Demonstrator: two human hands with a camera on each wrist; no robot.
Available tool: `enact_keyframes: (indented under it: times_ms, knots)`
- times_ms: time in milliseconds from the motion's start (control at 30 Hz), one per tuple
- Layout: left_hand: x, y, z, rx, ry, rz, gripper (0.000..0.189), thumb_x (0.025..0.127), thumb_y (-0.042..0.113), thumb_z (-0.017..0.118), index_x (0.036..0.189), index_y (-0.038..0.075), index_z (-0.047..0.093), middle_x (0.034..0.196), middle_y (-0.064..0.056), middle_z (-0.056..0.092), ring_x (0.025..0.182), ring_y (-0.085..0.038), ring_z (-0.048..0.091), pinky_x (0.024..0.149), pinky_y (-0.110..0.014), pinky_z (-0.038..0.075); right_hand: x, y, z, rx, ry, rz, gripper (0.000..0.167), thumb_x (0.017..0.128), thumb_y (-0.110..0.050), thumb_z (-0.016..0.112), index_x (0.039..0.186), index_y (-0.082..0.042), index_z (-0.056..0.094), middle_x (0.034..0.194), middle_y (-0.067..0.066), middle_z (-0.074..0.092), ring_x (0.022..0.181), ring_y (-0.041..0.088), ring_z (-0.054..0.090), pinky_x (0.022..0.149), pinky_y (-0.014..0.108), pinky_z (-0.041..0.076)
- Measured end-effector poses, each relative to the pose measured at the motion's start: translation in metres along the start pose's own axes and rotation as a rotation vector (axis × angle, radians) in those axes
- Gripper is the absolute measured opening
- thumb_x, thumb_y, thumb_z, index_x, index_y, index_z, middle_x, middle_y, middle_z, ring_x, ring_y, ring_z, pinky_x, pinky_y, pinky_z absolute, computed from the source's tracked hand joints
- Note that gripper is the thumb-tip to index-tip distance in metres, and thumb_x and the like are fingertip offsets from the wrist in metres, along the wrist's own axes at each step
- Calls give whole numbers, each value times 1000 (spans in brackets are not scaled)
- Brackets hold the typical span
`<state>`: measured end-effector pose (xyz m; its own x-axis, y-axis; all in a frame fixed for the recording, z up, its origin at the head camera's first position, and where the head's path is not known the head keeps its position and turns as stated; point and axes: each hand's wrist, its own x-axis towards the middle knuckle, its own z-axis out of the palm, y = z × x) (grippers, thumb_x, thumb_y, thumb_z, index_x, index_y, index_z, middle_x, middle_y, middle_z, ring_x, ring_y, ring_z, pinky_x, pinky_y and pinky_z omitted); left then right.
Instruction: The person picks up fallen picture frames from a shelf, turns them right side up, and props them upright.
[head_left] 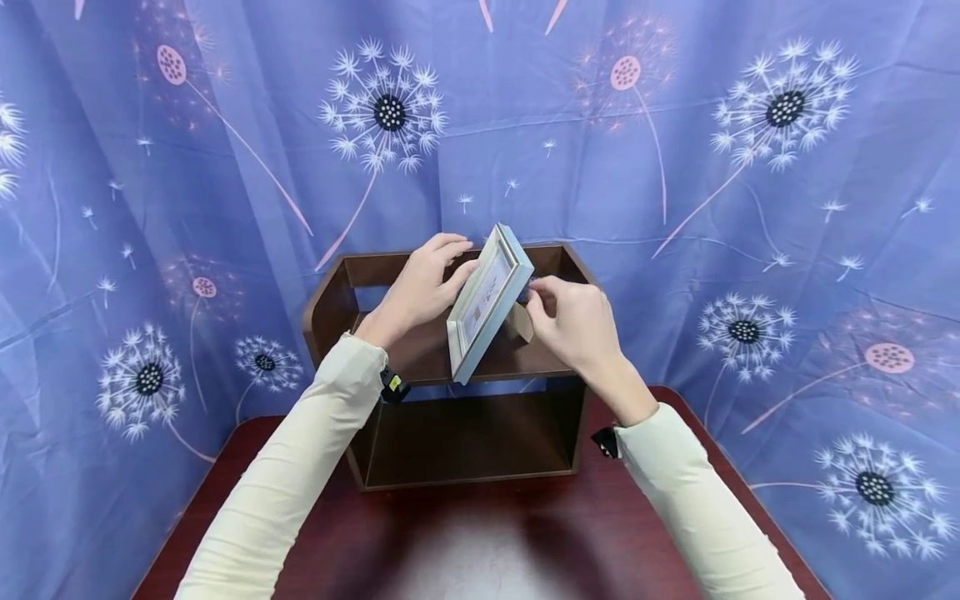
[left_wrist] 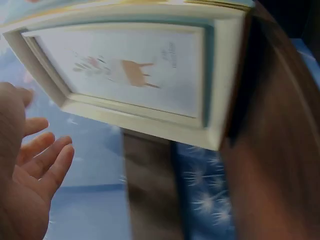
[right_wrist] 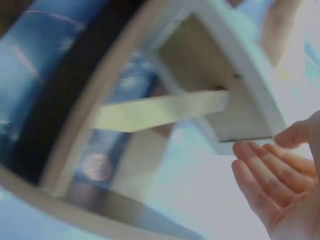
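Observation:
A pale blue and cream picture frame (head_left: 491, 304) leans over the upper board of a brown desk shelf (head_left: 420, 350). Its front, with a plant print, fills the top of the left wrist view. The right wrist view shows its back and a support leg (right_wrist: 170, 109) swung out. My right hand (head_left: 581, 325) pinches the edge of the picture frame between thumb and fingers. On the other side, my left hand (head_left: 423, 287) is held beside the frame with its fingers loosely extended. In the left wrist view a gap shows between those fingers (left_wrist: 62, 165) and the frame.
The shelf has raised sides and a lower compartment (head_left: 465, 437). It stands on a dark red table (head_left: 465, 542). A blue curtain (head_left: 495, 175) with dandelion prints hangs behind the table and on both sides.

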<state>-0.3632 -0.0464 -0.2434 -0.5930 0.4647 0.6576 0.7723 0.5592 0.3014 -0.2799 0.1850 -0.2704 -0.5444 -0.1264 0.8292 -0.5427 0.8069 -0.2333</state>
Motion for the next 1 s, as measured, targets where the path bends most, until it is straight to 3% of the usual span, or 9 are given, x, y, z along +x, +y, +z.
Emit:
enact_keyframes:
  times_ms: [67, 167, 300, 433, 567, 700, 1000]
  knots:
    - [-1, -7, 4, -49, 2, -50, 37, 107, 17, 61, 137, -5, 65, 138, -22, 63, 126, -34, 66, 109, -43, 56, 6, -8, -8, 24, 39, 25, 21, 96, -15, 65, 101, -1, 81, 78, 10, 79, 62, 25, 70, 62, 47, 55]
    - [0, -18, 11, -128, -39, -183, 38, 107, 18, 60, 139, -3, 65, 138, -21, 65, 122, -34, 70, 104, -43, 59, 15, -20, -15, 14, 91, 41, 30, 99, -28, 69, 98, -1, 81, 79, 10, 81, 67, 25, 76, 67, 48, 57]
    - [-1, -32, 21, -203, -95, -358, 43, 109, 27, 58, 145, 3, 62, 144, -16, 67, 130, -32, 68, 109, -45, 56, 22, -31, -18, -67, 111, 38, 45, 96, -46, 73, 90, -2, 81, 77, 10, 81, 66, 28, 77, 62, 49, 56]
    - [-6, -44, 31, -248, -132, -449, 46, 110, 30, 55, 149, 7, 59, 149, -13, 64, 139, -31, 62, 116, -47, 50, 24, -38, -17, -124, 96, 57, 44, 96, -45, 74, 83, -3, 81, 70, 11, 78, 59, 32, 71, 53, 49, 52]
    - [-12, -52, 40, -294, -157, -486, 45, 112, 32, 51, 151, 12, 59, 152, -12, 61, 141, -29, 60, 116, -47, 50, 24, -42, -15, -147, 93, 83, 36, 95, -36, 75, 88, -1, 81, 70, 13, 77, 55, 33, 67, 52, 48, 51]
    - [-16, -57, 47, -320, -182, -482, 43, 113, 32, 46, 150, 14, 60, 153, -13, 61, 141, -29, 59, 116, -48, 50, 25, -44, -14, -147, 86, 106, 32, 95, -32, 76, 90, -1, 82, 73, 14, 78, 54, 32, 65, 52, 46, 51]
    - [-18, -60, 48, -326, -159, -476, 39, 112, 26, 50, 144, 9, 65, 140, -17, 69, 122, -28, 69, 102, -44, 56, 32, -35, -20, -122, 47, 163, 32, 95, -31, 75, 91, 0, 82, 79, 13, 81, 72, 36, 76, 66, 52, 58]
